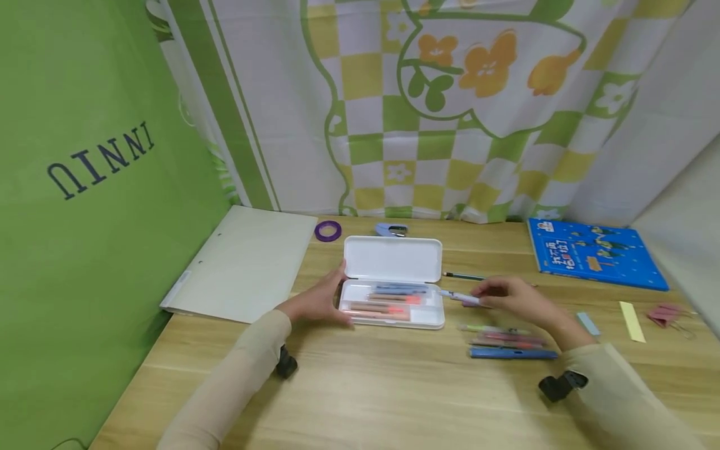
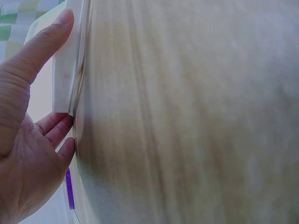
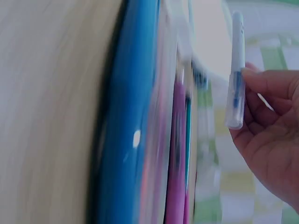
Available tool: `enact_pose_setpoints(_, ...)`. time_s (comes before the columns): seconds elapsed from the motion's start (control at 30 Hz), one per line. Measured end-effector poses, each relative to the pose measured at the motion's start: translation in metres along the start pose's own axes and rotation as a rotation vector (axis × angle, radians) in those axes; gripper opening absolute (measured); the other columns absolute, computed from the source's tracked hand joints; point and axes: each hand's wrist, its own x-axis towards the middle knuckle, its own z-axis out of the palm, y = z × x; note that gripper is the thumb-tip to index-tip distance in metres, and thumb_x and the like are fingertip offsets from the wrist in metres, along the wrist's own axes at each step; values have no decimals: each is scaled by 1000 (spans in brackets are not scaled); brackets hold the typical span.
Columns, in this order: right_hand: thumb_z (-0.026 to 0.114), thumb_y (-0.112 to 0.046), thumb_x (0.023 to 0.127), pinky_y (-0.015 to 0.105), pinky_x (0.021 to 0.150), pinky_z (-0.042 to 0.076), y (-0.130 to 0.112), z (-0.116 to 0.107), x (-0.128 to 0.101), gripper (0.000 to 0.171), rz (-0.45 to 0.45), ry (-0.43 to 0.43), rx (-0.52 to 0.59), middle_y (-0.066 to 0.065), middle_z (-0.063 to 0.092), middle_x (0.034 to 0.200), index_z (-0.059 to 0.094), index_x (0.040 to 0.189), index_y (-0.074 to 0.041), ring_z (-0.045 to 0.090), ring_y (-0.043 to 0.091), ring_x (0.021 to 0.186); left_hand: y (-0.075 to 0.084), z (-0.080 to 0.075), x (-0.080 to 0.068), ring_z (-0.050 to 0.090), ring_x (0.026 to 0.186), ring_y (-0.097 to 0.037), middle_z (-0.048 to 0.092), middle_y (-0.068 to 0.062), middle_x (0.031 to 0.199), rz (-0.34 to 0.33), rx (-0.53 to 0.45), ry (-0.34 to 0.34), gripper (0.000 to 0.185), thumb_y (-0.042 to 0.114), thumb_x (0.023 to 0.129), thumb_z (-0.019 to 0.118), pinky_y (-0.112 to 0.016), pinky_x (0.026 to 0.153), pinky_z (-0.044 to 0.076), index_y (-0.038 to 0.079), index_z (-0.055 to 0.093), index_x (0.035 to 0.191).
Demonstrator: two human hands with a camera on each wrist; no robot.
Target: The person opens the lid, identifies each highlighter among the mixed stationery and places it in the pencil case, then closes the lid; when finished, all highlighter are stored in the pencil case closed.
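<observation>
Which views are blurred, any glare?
Head view: sharp at centre, open white plastic pencil case readable, edges warped. Left wrist view: wooden table smeared, left hand clear. Right wrist view: heavy motion blur, glare spot on blue pen.

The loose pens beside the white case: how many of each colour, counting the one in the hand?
Clear blue-cored pen in the right hand: 1
Green plastic pen: 1
Pink plastic pens: 2
Blue plastic pen: 1
Total: 5

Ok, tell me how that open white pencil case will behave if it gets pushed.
The pencil case looks like rigid plastic, so it should slide rather than flex. Its raised lid may wobble. The left hand rests against its side, probably steadying it.
</observation>
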Motion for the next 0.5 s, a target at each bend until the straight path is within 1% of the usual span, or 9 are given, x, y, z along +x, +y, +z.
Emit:
enact_pose_setpoints(0.1, 61, -6, 91, 23, 75, 50, -16, 19, 18, 18, -41, -16, 50, 10, 67, 99, 67, 106, 2, 59, 13, 88, 3, -1, -1, 25, 137, -29, 34, -18, 144, 5, -11, -3, 140, 42, 59, 88, -41, 114, 16, 0, -11, 149)
enact_pose_setpoints(0.2, 61, -1, 90, 23, 75, 51, -32, 39, 35, 16, -108, -27, 83, 12, 67, 99, 68, 103, 3, 60, 15, 89, 6, -2, -1, 24, 138, -29, 29, -20, 147, 7, -16, -7, 140, 41, 60, 88, -41, 114, 15, 0, -12, 149)
enact_pose_setpoints(0.27, 61, 1, 89, 23, 74, 51, -43, 53, 46, 14, -156, -36, 95, 13, 67, 98, 68, 101, 4, 61, 16, 89, 8, -2, -1, 24, 138, -30, 30, -20, 146, 4, -17, -13, 140, 41, 60, 88, -41, 114, 15, 1, -12, 149)
enact_pose_setpoints(0.4, 62, 3, 87, 23, 72, 51, -61, 82, 64, 12, -212, -55, 77, 10, 68, 92, 69, 96, 2, 61, 15, 85, 6, -2, -1, 26, 137, -29, 33, -18, 144, -1, -11, -21, 141, 43, 60, 88, -40, 114, 16, 2, -14, 148)
enact_pose_setpoints(0.5, 64, 2, 85, 23, 72, 51, -73, 101, 75, 11, -241, -61, 46, 8, 69, 89, 70, 93, 1, 60, 12, 83, 1, -1, -1, 29, 135, -27, 38, -16, 140, 9, -22, -6, 142, 44, 59, 88, -40, 114, 17, 3, -14, 149)
